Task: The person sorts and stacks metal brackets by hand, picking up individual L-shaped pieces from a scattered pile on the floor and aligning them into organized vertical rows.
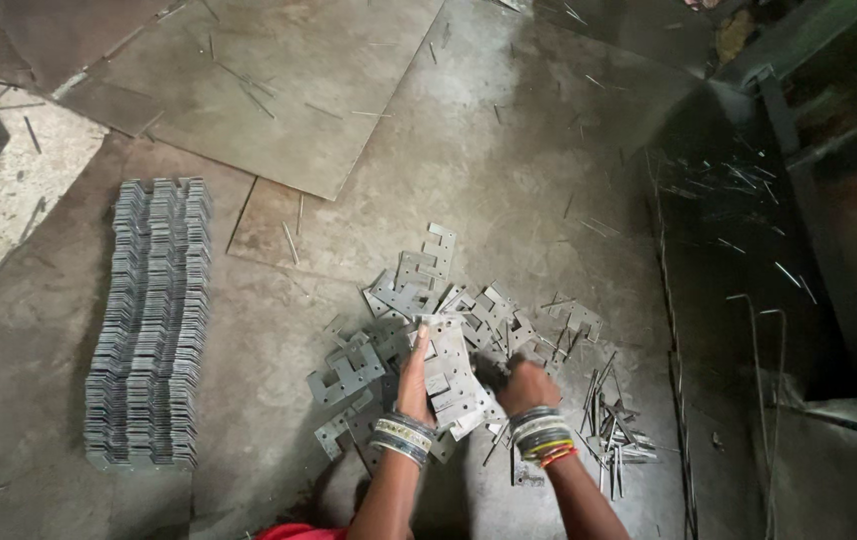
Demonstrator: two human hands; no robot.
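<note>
Two forearms come up from the bottom edge of the view, each wearing a band of bangles at the wrist, and meet over a loose heap of metal plates (449,320) on the floor (509,160). The left hand (415,380) is stretched forward with its fingers straight, pressed flat against the left side of a small bundle of plates (449,375). The right hand (527,385) is curled, knuckles up, just right of that bundle; its fingers are folded under, and whether they grip a plate or only rest on the heap cannot be told.

The bundle is a stack of flat grey notched plates with punched holes, its long axis running away from the person, tilted slightly to the left at the far end. It sits at the near edge of the heap, between the two hands, with the left hand clasping it along its side.

Scattered plates lie at all angles beyond and beside the hands. A bunch of thin metal strips (614,430) lies just right of the right wrist. Well apart to the left, a long ordered row of stacked plates (152,320) runs away from the person. Large metal sheets (279,80) lie farther off on the floor.
</note>
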